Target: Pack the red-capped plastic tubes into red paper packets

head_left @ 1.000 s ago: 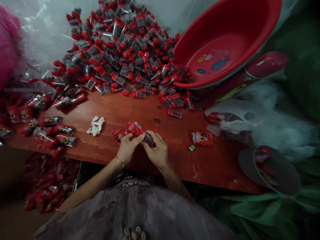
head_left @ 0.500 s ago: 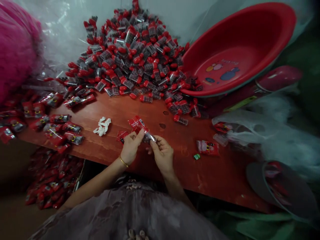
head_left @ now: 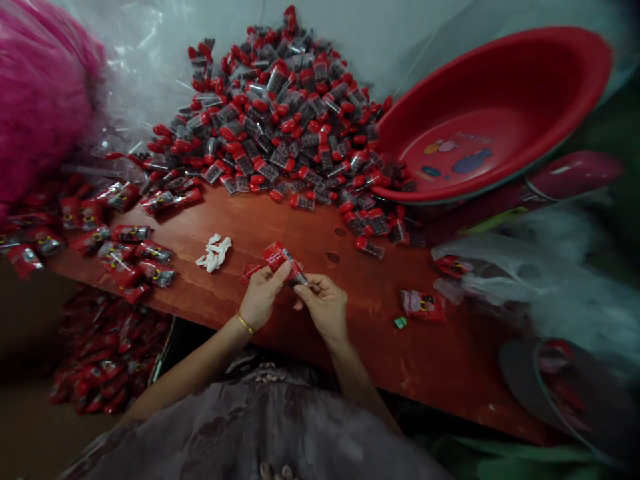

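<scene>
Between my hands is a red printed plastic packet [head_left: 278,255], held a little above the wooden table. My left hand [head_left: 261,293] grips it, thumb on top. The fingers of my right hand [head_left: 324,303] are closed on the packet's near right end; what is inside is mostly covered by the fingers. Another red wrapper [head_left: 249,272] lies flat beside my left hand. Further left sits a small heap of white crumpled pieces [head_left: 214,253]. Beyond my hands rises a big pile of small clear tubes with red caps [head_left: 280,127] and dark contents.
A red oval basin [head_left: 480,120] leans at the right of the pile. Filled red packets [head_left: 135,257] lie at the left, with more below the table edge [head_left: 107,360]. One packet [head_left: 423,306] and a green scrap [head_left: 401,322] lie right, near clear plastic bags [head_left: 540,273].
The view has shifted slightly, so the scene sits lower and further right. My right fingers have drawn in closer over the packet's end, covering more of it. Both hands keep hold.
</scene>
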Action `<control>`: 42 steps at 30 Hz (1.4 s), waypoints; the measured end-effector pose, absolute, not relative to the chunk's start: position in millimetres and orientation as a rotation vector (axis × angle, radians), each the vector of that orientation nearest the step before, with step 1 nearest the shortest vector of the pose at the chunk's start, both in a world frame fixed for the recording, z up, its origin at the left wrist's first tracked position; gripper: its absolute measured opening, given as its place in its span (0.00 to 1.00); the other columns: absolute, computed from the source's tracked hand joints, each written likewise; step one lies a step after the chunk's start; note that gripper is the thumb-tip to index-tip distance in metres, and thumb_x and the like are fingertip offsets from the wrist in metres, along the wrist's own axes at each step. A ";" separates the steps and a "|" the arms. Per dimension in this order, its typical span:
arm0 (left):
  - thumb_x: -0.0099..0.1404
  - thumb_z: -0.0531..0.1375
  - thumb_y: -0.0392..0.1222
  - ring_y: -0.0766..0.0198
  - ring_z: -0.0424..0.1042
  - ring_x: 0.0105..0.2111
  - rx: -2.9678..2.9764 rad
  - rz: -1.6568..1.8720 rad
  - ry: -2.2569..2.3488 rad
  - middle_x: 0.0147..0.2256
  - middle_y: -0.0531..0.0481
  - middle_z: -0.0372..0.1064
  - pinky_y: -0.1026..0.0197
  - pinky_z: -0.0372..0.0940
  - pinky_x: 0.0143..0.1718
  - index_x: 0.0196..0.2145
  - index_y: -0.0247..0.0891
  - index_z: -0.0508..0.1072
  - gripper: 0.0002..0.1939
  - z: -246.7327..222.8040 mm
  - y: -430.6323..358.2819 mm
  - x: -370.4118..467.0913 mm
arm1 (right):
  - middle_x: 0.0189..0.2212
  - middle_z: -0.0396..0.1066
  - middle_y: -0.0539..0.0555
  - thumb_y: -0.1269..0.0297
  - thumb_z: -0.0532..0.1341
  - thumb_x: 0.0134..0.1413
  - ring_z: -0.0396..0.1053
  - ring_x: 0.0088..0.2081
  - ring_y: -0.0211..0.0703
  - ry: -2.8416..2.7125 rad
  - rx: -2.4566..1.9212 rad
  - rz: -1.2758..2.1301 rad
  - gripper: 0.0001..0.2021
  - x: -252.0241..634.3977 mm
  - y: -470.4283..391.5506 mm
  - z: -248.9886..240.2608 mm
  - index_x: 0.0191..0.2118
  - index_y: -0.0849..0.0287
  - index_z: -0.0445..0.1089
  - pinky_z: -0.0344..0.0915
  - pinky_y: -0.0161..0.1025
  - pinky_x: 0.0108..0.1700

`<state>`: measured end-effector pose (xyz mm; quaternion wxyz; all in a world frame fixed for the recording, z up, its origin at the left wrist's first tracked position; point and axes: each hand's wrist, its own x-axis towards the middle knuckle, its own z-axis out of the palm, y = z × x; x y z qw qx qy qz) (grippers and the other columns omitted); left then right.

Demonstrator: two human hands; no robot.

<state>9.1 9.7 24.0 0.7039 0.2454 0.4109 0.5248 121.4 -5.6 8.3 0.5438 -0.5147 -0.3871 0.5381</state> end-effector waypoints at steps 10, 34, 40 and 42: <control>0.51 0.67 0.49 0.69 0.70 0.23 0.386 0.944 0.900 0.20 0.54 0.68 0.65 0.67 0.32 0.21 0.35 0.68 0.16 29.0 14.9 -16.5 | 0.15 0.58 0.43 0.50 0.66 0.38 0.56 0.18 0.31 -1.349 -1.324 0.931 0.18 98.7 28.0 3.1 0.20 0.57 0.60 0.54 0.31 0.21; 0.61 0.56 0.46 0.46 0.55 0.60 2.069 0.780 1.642 0.53 0.41 0.67 0.40 0.47 0.59 0.43 0.41 0.74 0.15 -10.8 5.1 -32.4 | 0.54 0.66 0.56 0.63 0.52 0.61 0.48 0.63 0.53 -2.181 -1.588 0.132 0.14 130.1 15.7 -36.1 0.46 0.51 0.73 0.41 0.63 0.60; 0.62 0.55 0.48 0.44 0.54 0.60 2.089 0.812 1.760 0.53 0.36 0.66 0.41 0.47 0.59 0.49 0.35 0.70 0.21 -7.6 13.8 -29.6 | 0.49 0.72 0.51 0.63 0.56 0.58 0.58 0.58 0.51 -2.014 -1.549 0.098 0.10 128.0 15.1 -35.6 0.38 0.49 0.76 0.40 0.62 0.61; 0.61 0.56 0.50 0.43 0.55 0.59 2.049 0.838 1.759 0.52 0.34 0.67 0.42 0.49 0.58 0.49 0.32 0.70 0.23 -5.9 18.8 -26.1 | 0.46 0.73 0.50 0.64 0.57 0.58 0.60 0.55 0.50 -1.948 -1.513 0.067 0.10 127.7 14.0 -32.8 0.37 0.49 0.76 0.40 0.61 0.61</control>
